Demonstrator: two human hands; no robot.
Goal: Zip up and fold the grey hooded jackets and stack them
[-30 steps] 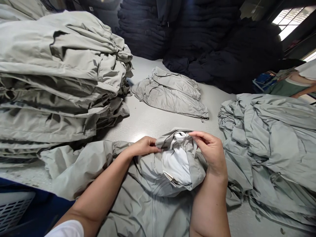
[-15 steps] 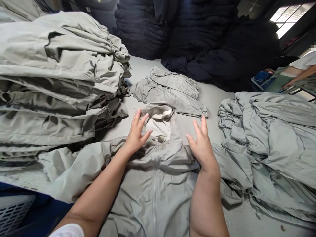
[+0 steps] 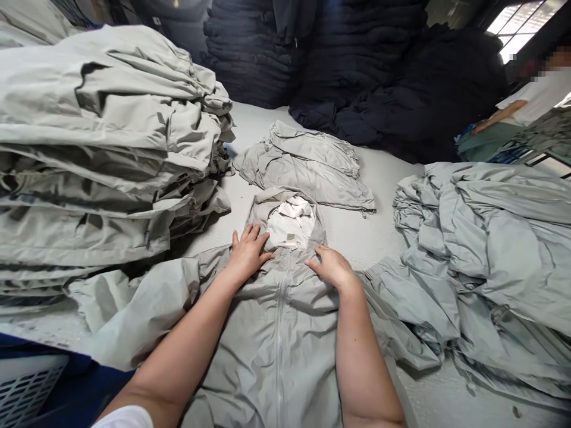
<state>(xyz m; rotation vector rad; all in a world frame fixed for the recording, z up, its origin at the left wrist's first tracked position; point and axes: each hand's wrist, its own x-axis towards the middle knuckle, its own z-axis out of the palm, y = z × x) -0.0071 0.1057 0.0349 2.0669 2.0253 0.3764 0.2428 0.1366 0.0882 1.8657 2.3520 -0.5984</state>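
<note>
Jacket [image 3: 250, 362], hooded, under left hand [image 3: 248, 252], right hand [image 3: 332, 268]

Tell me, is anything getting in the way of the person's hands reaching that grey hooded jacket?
Nothing does. The left hand and the right hand both rest directly on the grey hooded jacket, with no other garment between them and its fabric.

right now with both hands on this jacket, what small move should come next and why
I'd probably smooth the pale grey-green zipped jacket outward from the centre zip. Your left hand and right hand lie flat just below the white-lined hood, and creases cross the chest beneath them.
</note>
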